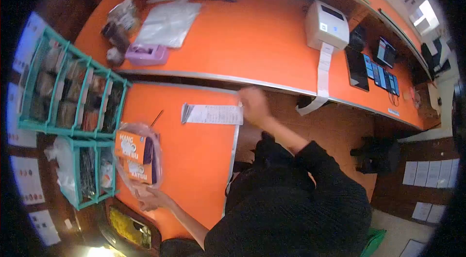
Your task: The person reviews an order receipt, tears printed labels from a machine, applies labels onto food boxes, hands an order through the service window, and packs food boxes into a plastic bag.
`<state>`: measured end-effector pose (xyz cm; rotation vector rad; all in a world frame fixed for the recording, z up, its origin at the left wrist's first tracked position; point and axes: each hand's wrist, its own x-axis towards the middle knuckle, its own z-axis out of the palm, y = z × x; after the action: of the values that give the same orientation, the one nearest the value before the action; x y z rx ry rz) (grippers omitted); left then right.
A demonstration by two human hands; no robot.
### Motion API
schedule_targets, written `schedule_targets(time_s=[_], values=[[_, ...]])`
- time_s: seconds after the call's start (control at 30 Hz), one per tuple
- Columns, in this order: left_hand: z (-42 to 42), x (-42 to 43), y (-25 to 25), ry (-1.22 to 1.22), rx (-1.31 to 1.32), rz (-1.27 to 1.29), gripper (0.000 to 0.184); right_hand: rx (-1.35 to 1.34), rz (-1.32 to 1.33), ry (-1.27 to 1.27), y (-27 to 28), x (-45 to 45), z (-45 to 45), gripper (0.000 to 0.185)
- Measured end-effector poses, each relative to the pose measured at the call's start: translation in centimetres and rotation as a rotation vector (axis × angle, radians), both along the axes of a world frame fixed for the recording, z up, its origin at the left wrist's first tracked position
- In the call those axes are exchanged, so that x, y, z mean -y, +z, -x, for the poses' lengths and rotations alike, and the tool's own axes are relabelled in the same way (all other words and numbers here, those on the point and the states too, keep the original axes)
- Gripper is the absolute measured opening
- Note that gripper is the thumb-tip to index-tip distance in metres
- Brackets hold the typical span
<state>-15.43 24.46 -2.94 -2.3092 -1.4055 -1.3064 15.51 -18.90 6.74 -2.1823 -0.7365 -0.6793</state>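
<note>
At the lower left, my left hand (pixel 153 200) lies at the near end of a clear plastic bag (pixel 159 148), its fingers partly spread. Inside the bag are two orange boxes (pixel 130 146) with white lettering. My right hand (pixel 254 104) is blurred and closed at the right end of a long printed paper slip (pixel 211 114), by the table edge; whether it grips the slip is unclear. Between the bag and the slip a thin dark stick (pixel 157 118) lies on the orange table (pixel 194 160).
Teal baskets (pixel 73 87) with packets stand at the left. The raised orange counter (pixel 242 34) holds a purple tape dispenser (pixel 146 55), plastic bags (pixel 170 22), a white label printer (pixel 327 26) with a hanging paper strip (pixel 323 75), a tablet (pixel 357 69) and phones (pixel 380 76).
</note>
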Motion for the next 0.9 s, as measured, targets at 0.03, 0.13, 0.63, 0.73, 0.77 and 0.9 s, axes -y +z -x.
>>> schedule_targets(time_s=[0.03, 0.13, 0.63, 0.73, 0.77, 0.9], values=[[0.2, 1.3, -0.5, 0.077, -0.030, 0.053, 0.064, -0.114, -0.029, -0.331, 2.2, 4.3, -0.9, 0.019], [-4.2, 9.1, 3.5, -0.007, 0.043, 0.122, 0.060, -0.130, -0.298, -0.835, 2.6, 19.0, -6.3, 0.018], [-36.3, 53.3, 11.2, -1.803, -0.151, 1.587, 0.055, -0.807, -1.021, -0.262, -1.8, 33.4, 5.0, 0.087], [-36.7, 59.7, 10.6, -1.804, -0.255, 1.929, 0.065, -0.792, -1.080, -0.169, -1.9, 32.6, 8.3, 0.082], [-36.3, 61.0, 10.6, -1.772, -0.304, 2.123, 0.068, -0.797, -1.091, -0.177, -1.3, 32.6, 8.7, 0.082], [-34.3, 62.5, 11.0, -1.777, -0.521, 2.042, 0.065, -0.840, -1.064, -0.131, 0.1, 33.1, 10.1, 0.082]])
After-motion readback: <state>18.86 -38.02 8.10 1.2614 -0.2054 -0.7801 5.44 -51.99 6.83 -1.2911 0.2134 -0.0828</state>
